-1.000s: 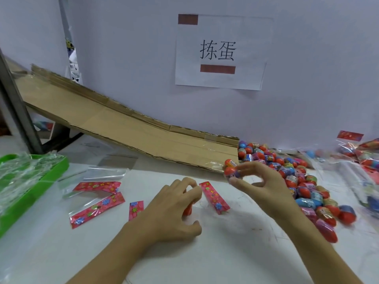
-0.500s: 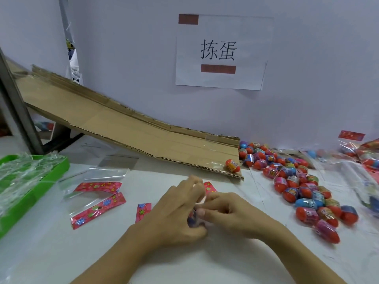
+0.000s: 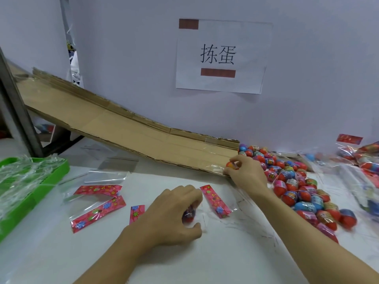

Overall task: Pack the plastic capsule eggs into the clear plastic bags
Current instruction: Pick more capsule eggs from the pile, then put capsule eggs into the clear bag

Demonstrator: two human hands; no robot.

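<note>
Pinching an orange egg [image 3: 231, 166] at one o'clock, right hand [image 3: 247, 173] fingers curled round it. Gripping a bagged egg [image 3: 189, 214] on the table [image 3: 82, 253], left hand [image 3: 172, 216] closed tight.

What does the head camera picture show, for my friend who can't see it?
A person's right hand picks an orange egg off the low end of a cardboard ramp, beside a pile of eggs. The left hand holds an egg in a clear bag on the white table.
</note>
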